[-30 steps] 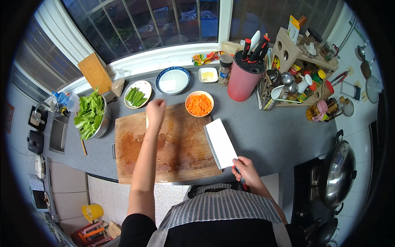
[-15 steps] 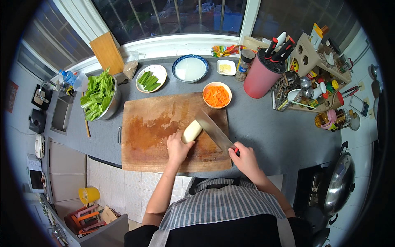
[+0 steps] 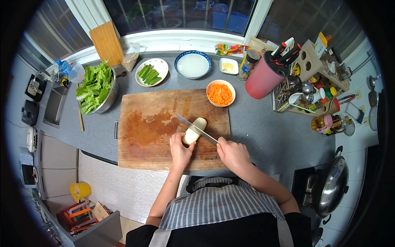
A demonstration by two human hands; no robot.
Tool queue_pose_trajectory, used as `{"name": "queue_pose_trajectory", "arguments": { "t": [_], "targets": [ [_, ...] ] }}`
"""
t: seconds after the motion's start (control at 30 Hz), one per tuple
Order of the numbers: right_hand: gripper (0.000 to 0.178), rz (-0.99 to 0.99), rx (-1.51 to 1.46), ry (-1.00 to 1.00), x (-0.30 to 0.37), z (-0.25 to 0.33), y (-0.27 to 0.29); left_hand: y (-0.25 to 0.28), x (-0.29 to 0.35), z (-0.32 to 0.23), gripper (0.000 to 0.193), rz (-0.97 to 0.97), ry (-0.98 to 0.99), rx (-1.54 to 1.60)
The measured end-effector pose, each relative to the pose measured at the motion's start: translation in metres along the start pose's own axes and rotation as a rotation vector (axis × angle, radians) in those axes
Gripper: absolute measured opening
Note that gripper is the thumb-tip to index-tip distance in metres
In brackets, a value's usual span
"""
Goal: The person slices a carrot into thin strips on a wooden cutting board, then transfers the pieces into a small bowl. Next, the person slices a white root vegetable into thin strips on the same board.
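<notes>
Since the earlier frame, the knife [image 3: 197, 129] has been brought down across the pale vegetable [image 3: 194, 130], which lies near the front right corner of the cutting board [image 3: 144, 123]. From the left, the left hand [image 3: 181, 150] is clamped on its near end; the right hand [image 3: 233, 154] is closed around the knife handle. Slicing appears begun; next, an even downward cut clear of the fingertips would be called for.

The one camera sits on my head and looks almost straight down, near enough that my apron fills six o'clock. The wooden cutting board [image 3: 164, 127] lies at centre, the grey counter [image 3: 263, 127] bends around it, and the window sill [image 3: 181, 39] curves across twelve o'clock. The fisheye darkens the rim, with floor at seven o'clock.
</notes>
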State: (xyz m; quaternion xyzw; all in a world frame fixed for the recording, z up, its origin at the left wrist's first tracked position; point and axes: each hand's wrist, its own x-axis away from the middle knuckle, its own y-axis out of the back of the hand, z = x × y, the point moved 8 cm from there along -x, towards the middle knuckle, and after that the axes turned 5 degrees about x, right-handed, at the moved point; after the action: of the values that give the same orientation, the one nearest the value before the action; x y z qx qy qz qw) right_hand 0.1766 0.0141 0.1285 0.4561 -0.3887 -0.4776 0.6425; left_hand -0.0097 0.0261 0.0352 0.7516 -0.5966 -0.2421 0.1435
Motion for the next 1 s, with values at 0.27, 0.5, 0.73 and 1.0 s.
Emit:
{"name": "queue_pose_trajectory", "arguments": {
  "t": [0.27, 0.5, 0.73, 1.0],
  "targets": [
    [0.015, -0.006, 0.059, 0.054, -0.008, 0.005, 0.006, 0.004, -0.002, -0.004, 0.045, -0.005, -0.026, -0.017],
    [0.016, 0.13, 0.067, 0.004, -0.017, 0.011, 0.008, 0.005, -0.006, -0.009, 0.042, 0.02, -0.003, -0.041],
    [0.016, 0.214, 0.091, 0.026, -0.027, 0.017, 0.005, 0.005, -0.011, -0.007, 0.038, 0.043, 0.013, -0.035],
    [0.017, 0.337, 0.079, 0.003, -0.035, 0.018, 0.001, 0.008, -0.015, -0.006, 0.038, 0.063, 0.009, -0.027]
  ]
}}
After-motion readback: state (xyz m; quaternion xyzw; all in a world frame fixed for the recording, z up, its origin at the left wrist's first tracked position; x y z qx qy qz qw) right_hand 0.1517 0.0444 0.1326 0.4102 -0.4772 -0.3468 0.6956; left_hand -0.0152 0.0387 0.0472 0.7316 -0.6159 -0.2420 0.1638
